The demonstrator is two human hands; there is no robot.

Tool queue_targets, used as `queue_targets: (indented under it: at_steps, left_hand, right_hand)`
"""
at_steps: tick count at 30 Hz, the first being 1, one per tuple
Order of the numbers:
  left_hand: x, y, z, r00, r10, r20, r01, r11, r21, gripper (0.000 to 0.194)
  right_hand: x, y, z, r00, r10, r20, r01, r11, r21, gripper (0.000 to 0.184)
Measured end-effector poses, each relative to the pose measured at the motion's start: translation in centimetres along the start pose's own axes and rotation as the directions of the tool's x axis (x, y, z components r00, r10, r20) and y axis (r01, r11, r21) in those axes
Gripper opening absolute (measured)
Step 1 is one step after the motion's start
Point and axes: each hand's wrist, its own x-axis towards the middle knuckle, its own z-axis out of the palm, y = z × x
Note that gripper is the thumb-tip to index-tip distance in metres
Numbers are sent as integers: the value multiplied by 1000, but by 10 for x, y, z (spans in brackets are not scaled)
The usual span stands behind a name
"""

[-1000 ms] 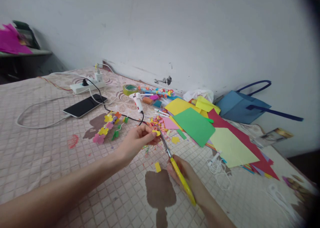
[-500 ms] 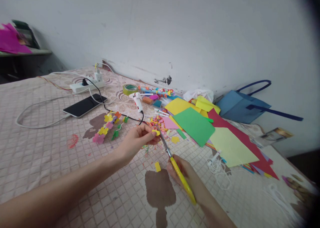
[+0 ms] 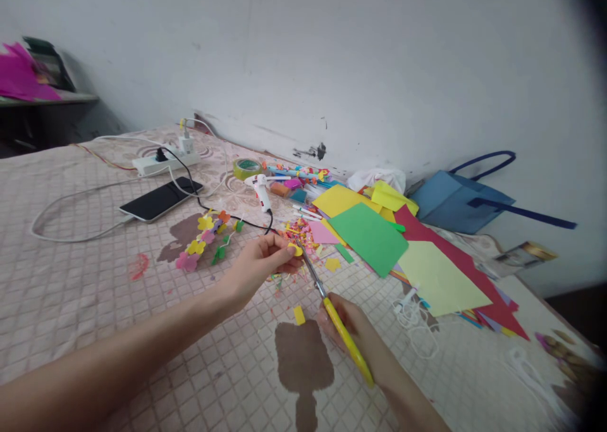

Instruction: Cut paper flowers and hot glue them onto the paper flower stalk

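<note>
Between thumb and fingers, my left hand (image 3: 270,255) pinches a small yellow paper piece (image 3: 296,249). My right hand (image 3: 348,324) is closed round the yellow-handled scissors (image 3: 348,343), whose metal blades point up and left to the edge of that piece. Whether the blades are parted is too small to tell. Under and behind the left fingertips lies a heap of colourful paper scraps (image 3: 303,233). A yellow paper flower (image 3: 332,265) rests right of the blades, and a small yellow rectangle (image 3: 299,315) lies nearer to me.
Coloured sheets, a green one (image 3: 367,239) on top, spread to the right near a blue bag (image 3: 459,201). A white glue gun (image 3: 260,195) stands behind the hands. Left are a string of paper flowers (image 3: 196,247), a phone (image 3: 161,200) and a power strip (image 3: 165,164) with cables.
The yellow piece in my left hand has shifted and tilted very slightly at the blade tips. Otherwise both hands and the scissors are nearly where they were.
</note>
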Motion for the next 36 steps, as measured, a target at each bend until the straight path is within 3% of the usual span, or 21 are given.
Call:
queue_targets:
  at_steps: [12, 22, 36]
  left_hand:
    - [0, -2, -1, 999, -16, 31, 16, 1000, -1, 21]
    - [1, -1, -1, 1000, -14, 20, 14, 999, -28, 20]
    - [2, 1, -2, 1000, -25, -10, 24, 999, -36, 20]
  right_hand:
    - [1, 0, -3, 999, 31, 35, -27, 995, -97, 37]
    - [0, -2, -3, 996, 39, 76, -36, 998, -44, 33]
    - [0, -2, -3, 998, 31, 58, -28, 998, -59, 43]
